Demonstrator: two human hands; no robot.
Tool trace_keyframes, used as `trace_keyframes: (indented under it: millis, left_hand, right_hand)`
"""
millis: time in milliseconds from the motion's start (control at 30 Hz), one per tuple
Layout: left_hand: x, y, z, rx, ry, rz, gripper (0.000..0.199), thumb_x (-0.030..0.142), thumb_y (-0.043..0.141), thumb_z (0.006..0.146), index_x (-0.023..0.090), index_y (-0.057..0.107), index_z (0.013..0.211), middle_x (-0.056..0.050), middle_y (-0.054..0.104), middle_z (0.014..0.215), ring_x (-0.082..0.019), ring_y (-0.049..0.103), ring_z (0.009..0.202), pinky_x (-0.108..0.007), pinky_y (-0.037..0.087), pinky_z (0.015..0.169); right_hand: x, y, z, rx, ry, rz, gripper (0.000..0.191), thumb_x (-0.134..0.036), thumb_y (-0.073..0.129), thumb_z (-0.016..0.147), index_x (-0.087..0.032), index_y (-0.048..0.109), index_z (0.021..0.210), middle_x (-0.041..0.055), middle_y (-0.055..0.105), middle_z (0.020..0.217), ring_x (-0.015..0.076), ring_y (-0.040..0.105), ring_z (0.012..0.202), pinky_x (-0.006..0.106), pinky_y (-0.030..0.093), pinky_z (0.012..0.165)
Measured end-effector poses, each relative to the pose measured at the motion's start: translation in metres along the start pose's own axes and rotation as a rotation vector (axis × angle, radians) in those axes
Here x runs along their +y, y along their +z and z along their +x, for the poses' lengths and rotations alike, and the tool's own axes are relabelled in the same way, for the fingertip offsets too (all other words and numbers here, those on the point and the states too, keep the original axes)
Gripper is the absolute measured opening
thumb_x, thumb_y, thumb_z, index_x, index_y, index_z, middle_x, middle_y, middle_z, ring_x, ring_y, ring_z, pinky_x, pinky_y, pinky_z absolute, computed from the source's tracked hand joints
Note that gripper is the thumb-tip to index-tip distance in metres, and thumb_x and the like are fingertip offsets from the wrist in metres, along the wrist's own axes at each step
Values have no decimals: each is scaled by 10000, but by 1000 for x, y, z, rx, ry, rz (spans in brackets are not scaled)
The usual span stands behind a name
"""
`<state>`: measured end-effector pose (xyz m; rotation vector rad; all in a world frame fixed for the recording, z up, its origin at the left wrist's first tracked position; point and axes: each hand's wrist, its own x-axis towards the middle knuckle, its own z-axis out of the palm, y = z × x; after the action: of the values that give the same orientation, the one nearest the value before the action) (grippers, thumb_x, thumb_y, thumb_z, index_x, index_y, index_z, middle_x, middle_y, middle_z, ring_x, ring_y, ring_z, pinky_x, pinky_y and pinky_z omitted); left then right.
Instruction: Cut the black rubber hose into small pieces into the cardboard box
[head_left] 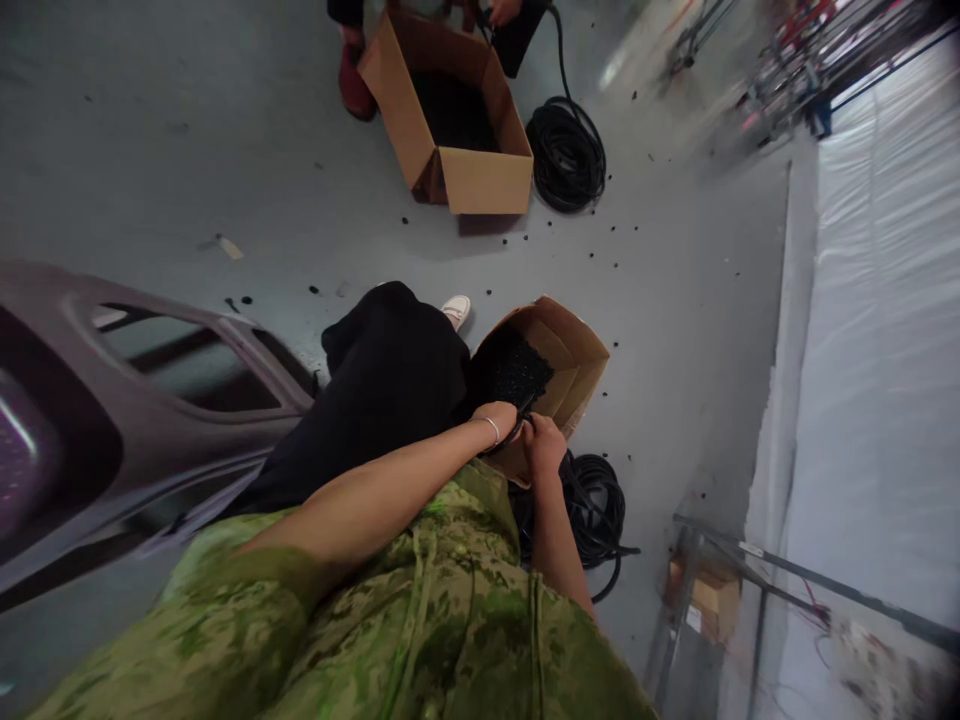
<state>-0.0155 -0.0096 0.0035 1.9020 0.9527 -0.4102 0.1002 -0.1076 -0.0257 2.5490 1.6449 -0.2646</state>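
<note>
Both my hands meet over the near edge of an open cardboard box (581,350). A heap of small black pieces (525,370) fills part of it. My left hand (497,418), with a bracelet at the wrist, is closed on a black hose (513,436). Right beside it, my right hand (546,446) has its fingers closed on the same dark length. Whether a small tool is also between the fingers cannot be made out. A coil of black hose (600,505) lies on the floor by my right forearm, partly hidden by it.
Opposite me, a person's hand (505,10) is above another cardboard box (487,182) of black pieces, with a coiled black hose (568,160) beside it. Small black bits dot the floor. A grey car body shell (165,300) stands at left, a metal frame (720,530) at lower right.
</note>
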Motion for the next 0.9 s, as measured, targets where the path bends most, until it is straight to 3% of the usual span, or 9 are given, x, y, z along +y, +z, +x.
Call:
trace_keyframes:
  millis: [167, 400, 500, 700, 900]
  left_hand:
    - [2, -5, -9, 22, 22, -11, 399, 333, 510, 853, 89, 643, 1138, -186, 700, 1106, -294, 671, 1030, -315, 520, 803]
    - [2, 1, -8, 93, 72, -17, 346, 354, 499, 861, 135, 612, 1104, -149, 712, 1054, -264, 687, 965, -303, 497, 773]
    - [0, 4, -5, 128, 93, -35, 323, 370, 501, 860, 171, 605, 1093, -118, 720, 1021, -245, 690, 935, -288, 488, 746]
    - [-2, 10, -1, 200, 172, -81, 294, 370, 519, 846, 209, 597, 1080, -59, 725, 943, -208, 684, 888, -253, 473, 720]
    - [0, 7, -12, 258, 283, -32, 338, 333, 509, 858, 239, 536, 1182, -42, 716, 979, -207, 685, 891, -260, 480, 731]
  right_hand:
    - [31, -3, -3, -17, 2, 262, 300, -225, 499, 880, -214, 685, 1116, 54, 698, 1058, 181, 617, 976, 265, 440, 847]
    - [32, -9, -21, -35, -11, 142, 260, -267, 533, 883, -242, 678, 1097, 72, 672, 1036, 190, 613, 888, 268, 431, 738]
    - [30, -13, -21, -16, -2, 203, 252, -283, 540, 879, -237, 675, 1086, 71, 687, 1009, 198, 621, 869, 279, 436, 741]
    - [35, -39, -5, 152, 3, 659, 265, -360, 524, 851, -187, 687, 967, 73, 709, 950, 215, 622, 888, 323, 457, 821]
    - [28, -47, 4, 146, 166, 1131, 303, -409, 558, 802, -176, 674, 958, 16, 662, 757, 150, 544, 639, 277, 441, 641]
